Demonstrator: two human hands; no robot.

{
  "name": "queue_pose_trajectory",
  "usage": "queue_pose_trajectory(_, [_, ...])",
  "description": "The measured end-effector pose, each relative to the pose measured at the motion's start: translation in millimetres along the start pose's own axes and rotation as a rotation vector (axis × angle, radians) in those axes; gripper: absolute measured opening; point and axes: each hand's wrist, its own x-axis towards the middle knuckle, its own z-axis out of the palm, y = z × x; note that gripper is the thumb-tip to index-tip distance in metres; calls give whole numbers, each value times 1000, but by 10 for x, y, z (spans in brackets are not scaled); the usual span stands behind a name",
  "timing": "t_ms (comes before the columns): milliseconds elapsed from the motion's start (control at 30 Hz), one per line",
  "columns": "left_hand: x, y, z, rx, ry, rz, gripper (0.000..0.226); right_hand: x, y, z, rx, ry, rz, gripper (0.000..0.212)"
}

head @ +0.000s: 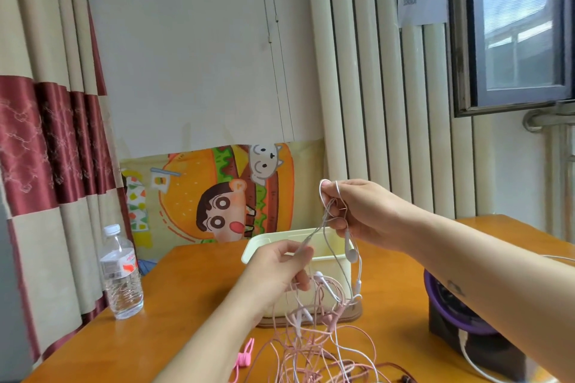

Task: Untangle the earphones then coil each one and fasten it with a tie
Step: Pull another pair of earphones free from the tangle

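The right hand pinches a looped thin white cord, the left hand pinches it lower, above tangled pink earphones.

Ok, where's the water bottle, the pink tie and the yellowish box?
water bottle (120, 269): head view, on its label.
pink tie (245, 354): head view, on its looped middle.
cream box (250, 247): head view, on its left rim.

Above the box, the right hand grips the white cord high; the left hand pinches it lower.
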Motion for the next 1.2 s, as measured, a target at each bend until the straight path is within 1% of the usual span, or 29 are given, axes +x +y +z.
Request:
queue_pose_trajectory(133, [40, -12, -49, -198, 7, -161, 16, -34, 19, 39, -40, -54, -7, 40])
queue_pose_trajectory(233, [38, -13, -57, -281, -15, -205, 22, -73, 38, 84, -105, -104, -18, 40])
queue_pose_trajectory(333, [24, -10, -59, -424, -24, -256, 15, -90, 48, 107, -203, -134, -42, 40])
queue_pose_trajectory(367, [12, -6, -67, -471, -30, -275, 15, -91, 41, 105, -249, -140, -54, 40])
queue_pose_trajectory(433, [-15, -14, -115, -532, -88, -316, 26, -77, 21, 79, -320, -137, -84, 39])
queue_pose_trajectory(500, [-53, -17, -175, -544, -204, -364, 33, -61, 0, 31, -374, -92, -116, 40])
queue_pose_trajectory(567, [-87, -33, -233, -531, -301, -389, 28, -46, -12, -20, -403, -7, -144, 42])
queue_pose_trajectory(667, [-94, -109, -312, -490, -344, -392, 28, -17, -5, -108, -368, 117, -167, 39])
queue_pose_trajectory(767, [-43, -175, -353, -397, -290, -372, 28, 10, -9, -164, -325, 182, -194, 35])
queue_pose_trajectory(833, [-8, -194, -330, -320, -225, -354, 27, 15, -31, -171, -311, 184, -199, 34])
queue_pose_trajectory(900, [12, -205, -267, -281, -179, -355, 28, 19, -46, -165, -320, 139, -176, 34])
queue_pose_trajectory(933, [12, -202, -227, -282, -185, -356, 28, 22, -49, -161, -325, 102, -150, 36])
queue_pose_trajectory(1000, [10, -185, -130, -244, -266, -332, 24, 35, -46, -148, -301, 12, -80, 41])
queue_pose_trajectory(1033, [-4, -147, -70, -171, -331, -304, 21, 42, -42, -140, -269, -27, -47, 43])
queue_pose_trajectory(1067, [-14, -100, -8, -44, -402, -271, 21, 45, -42, -132, -229, -53, -23, 45])
queue_pose_trajectory(1133, [-30, 11, 102, 350, -512, -142, 34, 44, -43, -130, -160, -64, 3, 44])
queue_pose_trajectory(1167, [-35, 65, 139, 542, -526, -51, 41, 29, -48, -140, -141, -64, 10, 43])
queue_pose_trajectory(1200, [-28, 107, 143, 672, -534, 18, 45, 15, -54, -154, -139, -68, 13, 41])
